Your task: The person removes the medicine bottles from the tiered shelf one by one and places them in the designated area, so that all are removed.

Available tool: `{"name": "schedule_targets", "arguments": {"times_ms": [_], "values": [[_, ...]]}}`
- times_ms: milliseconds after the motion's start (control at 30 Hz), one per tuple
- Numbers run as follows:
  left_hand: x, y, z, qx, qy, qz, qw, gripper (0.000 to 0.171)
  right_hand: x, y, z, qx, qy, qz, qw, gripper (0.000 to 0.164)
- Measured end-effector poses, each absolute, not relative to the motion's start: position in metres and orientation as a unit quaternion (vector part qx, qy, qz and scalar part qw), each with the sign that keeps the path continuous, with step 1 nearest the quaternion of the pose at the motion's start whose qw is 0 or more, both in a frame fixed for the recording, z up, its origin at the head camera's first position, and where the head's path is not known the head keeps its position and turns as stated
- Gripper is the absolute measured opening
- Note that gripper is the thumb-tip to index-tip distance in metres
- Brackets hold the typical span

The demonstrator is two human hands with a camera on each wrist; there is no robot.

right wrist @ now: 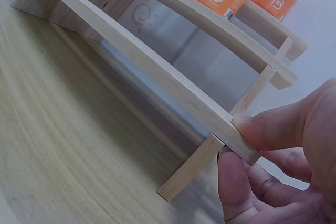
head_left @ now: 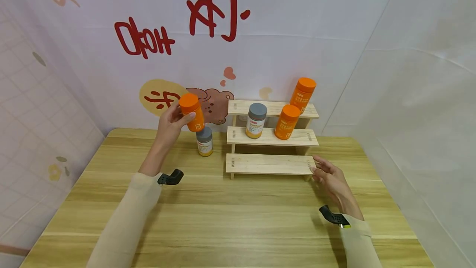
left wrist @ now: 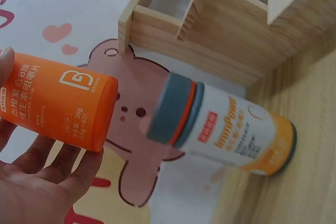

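My left hand (head_left: 172, 122) grips an orange bottle (head_left: 196, 120) with an orange lid, raised over the table's back left. Just below it a grey-lidded white and yellow bottle (head_left: 205, 146) stands upright on the table. In the left wrist view the held orange bottle (left wrist: 63, 100) overlaps none of the grey-lidded bottle (left wrist: 236, 129). My right hand (head_left: 332, 179) pinches the right end of the lowest step of a three-tier wooden rack (head_left: 269, 164), thumb on top and fingers beneath, as the right wrist view shows.
On the rack's middle step stand another grey-lidded bottle (head_left: 256, 120) and an orange bottle (head_left: 287, 122). A further orange bottle (head_left: 303, 95) is at the right of the top step. Behind the wooden table (head_left: 238, 218) hangs a printed white backdrop (head_left: 297, 24).
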State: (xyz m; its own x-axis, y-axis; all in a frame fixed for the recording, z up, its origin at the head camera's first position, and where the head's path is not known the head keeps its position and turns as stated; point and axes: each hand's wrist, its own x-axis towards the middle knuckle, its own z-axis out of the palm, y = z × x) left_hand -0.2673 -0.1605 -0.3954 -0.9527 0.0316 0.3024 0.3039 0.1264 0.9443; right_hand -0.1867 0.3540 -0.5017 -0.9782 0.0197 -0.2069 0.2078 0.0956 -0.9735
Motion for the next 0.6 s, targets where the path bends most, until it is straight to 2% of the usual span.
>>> {"name": "schedule_targets", "arguments": {"times_ms": [600], "values": [[-0.254,-0.187,-0.427,-0.069,-0.748,-0.652,0.104,0.056,-0.185,0.355,-0.499,0.08,0.734,-0.67,0.075,0.071]]}}
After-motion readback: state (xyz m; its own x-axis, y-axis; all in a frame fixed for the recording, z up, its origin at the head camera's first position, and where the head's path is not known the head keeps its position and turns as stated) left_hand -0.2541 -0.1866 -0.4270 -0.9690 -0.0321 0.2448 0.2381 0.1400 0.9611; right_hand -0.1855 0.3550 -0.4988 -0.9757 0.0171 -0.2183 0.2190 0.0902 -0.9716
